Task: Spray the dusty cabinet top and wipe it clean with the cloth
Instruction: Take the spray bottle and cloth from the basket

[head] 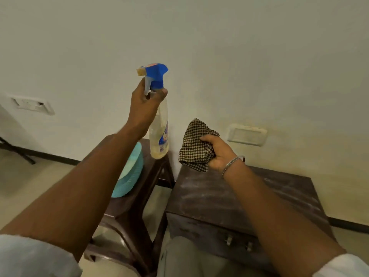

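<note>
Centre frame: my left hand grasps the clear blue-nozzled spray bottle, upright, nozzle aimed left. My right hand clenches the checked brown cloth directly above the dusty dark wooden cabinet top, lower right, nearer it.

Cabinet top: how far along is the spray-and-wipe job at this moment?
Done: nothing visible; the cabinet top shows streaky dust. In hand: the left hand holds the spray bottle raised, and the right hand grips the checked cloth above the top. Left: spraying and wiping.
</note>
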`<action>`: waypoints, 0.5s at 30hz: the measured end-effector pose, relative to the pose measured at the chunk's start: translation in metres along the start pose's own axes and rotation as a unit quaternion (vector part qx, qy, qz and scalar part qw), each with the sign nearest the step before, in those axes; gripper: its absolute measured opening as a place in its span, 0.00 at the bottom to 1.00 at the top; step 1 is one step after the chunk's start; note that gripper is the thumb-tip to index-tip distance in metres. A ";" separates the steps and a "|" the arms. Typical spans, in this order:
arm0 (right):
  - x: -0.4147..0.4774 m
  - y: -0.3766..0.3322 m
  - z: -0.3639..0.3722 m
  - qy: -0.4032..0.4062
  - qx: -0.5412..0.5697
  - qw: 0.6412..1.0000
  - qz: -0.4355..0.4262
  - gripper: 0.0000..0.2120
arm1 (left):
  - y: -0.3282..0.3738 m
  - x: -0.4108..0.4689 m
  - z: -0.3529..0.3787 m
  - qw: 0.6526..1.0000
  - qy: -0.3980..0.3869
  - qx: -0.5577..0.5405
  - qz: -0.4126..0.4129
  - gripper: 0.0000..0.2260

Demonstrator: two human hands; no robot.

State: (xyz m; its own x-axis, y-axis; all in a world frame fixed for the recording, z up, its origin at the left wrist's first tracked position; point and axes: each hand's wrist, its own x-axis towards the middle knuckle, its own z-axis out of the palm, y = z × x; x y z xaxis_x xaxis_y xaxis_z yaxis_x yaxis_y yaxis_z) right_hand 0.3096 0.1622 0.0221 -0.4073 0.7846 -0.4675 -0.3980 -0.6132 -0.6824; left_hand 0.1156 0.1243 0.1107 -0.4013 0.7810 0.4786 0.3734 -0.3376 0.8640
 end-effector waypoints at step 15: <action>-0.050 -0.027 -0.156 0.081 0.175 0.975 -0.107 0.11 | -0.006 -0.098 0.139 0.982 -0.116 -0.038 -0.145 0.08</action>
State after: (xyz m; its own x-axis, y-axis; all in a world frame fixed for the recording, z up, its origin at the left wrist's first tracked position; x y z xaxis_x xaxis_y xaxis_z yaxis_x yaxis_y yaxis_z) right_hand 0.4689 0.1538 -0.0241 -0.1604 0.8852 -0.4367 -0.7276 -0.4050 -0.5536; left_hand 0.2690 0.1229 0.0368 -0.2764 0.9458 0.1708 0.2047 -0.1157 0.9720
